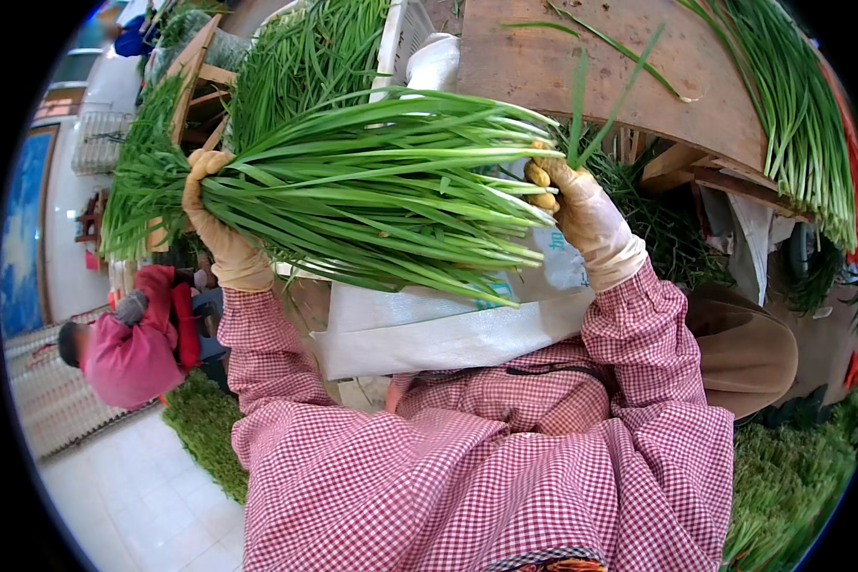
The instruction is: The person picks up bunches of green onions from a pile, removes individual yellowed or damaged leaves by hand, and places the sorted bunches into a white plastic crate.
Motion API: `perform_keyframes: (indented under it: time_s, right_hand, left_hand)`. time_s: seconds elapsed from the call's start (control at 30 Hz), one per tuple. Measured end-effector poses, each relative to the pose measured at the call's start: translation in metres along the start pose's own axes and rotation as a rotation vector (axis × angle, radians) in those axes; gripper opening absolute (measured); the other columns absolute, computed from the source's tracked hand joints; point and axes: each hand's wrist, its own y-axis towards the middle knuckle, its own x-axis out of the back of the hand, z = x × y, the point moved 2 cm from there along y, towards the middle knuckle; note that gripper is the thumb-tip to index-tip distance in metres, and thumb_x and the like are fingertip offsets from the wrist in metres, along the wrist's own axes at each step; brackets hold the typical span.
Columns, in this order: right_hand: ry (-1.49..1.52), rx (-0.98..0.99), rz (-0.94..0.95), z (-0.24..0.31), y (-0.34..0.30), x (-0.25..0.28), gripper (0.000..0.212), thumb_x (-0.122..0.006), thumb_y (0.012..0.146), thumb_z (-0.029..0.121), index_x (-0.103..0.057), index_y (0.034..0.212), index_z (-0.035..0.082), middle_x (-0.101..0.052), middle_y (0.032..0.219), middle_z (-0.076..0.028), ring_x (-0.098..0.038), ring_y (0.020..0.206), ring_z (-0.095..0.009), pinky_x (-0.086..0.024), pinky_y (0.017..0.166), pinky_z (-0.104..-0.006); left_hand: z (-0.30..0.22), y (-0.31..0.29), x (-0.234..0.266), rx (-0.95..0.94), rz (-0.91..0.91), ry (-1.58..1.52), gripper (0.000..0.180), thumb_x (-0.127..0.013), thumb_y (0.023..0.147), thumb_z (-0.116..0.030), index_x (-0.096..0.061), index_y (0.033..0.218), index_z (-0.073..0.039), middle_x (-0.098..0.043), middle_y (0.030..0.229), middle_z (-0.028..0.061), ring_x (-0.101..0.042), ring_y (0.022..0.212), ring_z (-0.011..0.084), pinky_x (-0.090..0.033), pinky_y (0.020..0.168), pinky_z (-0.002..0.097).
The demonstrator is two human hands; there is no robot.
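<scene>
A large bunch of garlic chives [381, 191] lies sideways in front of me, its green leaf ends to the left and pale stem ends fanned to the right. My left hand [221, 224], in a pale glove, is closed around the leafy end. At the stem ends is my gloved right hand [586, 214], its fingers curled closed. A couple of loose chive blades [582, 110] stick up from this hand. Whether its fingertips also touch the bunch's stems, I cannot tell. Beneath the bunch, a white woven sack [429, 329] covers my lap.
Ahead stands a wooden board table [582, 57] with a few stray blades and a chive pile [796, 124] at its right. A white crate [396, 43] borders more chives [296, 71]. To the left, a person in pink [133, 353] bends near heaped greens [205, 434].
</scene>
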Motion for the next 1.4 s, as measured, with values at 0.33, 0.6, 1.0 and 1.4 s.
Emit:
perform_keyframes:
  time_s: [0.33,0.6,1.0,1.4]
  right_hand:
    - [-0.487,0.207,-0.315,0.036,-0.049,-0.003,0.023,-0.051,0.089,0.027,-0.06,0.085,0.006,-0.042,0.057,0.006,-0.039,0.054,-0.005,-0.033,0.054,-0.0191]
    - [-1.22,0.42,-0.12,0.017,-0.019,-0.046,0.028,-0.067,0.075,0.02,-0.061,0.093,0.0,-0.058,0.081,-0.008,-0.058,0.077,-0.019,-0.045,0.071,-0.0268]
    - [-0.589,-0.005,-0.12,0.038,0.012,0.001,0.031,-0.057,0.083,0.038,-0.06,0.086,0.008,-0.047,0.059,0.005,-0.04,0.051,-0.004,-0.034,0.049,-0.0202]
    - [-0.825,0.125,-0.126,0.011,-0.029,-0.048,0.036,-0.055,0.085,0.036,-0.063,0.097,0.003,-0.062,0.074,-0.004,-0.057,0.069,-0.015,-0.044,0.061,-0.0275]
  left_hand:
    - [0.011,-0.013,0.011,0.07,0.073,0.007,0.018,-0.052,0.083,-0.008,-0.046,0.099,-0.005,-0.051,0.089,0.0028,-0.051,0.089,0.0141,-0.04,0.086,0.0262]
    - [0.009,-0.008,0.025,-0.091,0.171,0.401,0.02,-0.039,0.09,-0.01,-0.051,0.103,-0.002,-0.046,0.104,0.0055,-0.044,0.102,0.0142,-0.033,0.096,0.0284]
    - [-0.018,0.051,-0.006,0.488,0.148,-0.031,0.018,-0.052,0.086,-0.01,-0.055,0.101,-0.001,-0.059,0.096,0.0079,-0.056,0.092,0.0177,-0.048,0.085,0.0311]
    - [-0.004,0.046,0.031,0.399,0.241,0.023,0.025,-0.051,0.086,-0.012,-0.054,0.109,-0.001,-0.058,0.108,0.008,-0.053,0.103,0.0172,-0.042,0.094,0.0308]
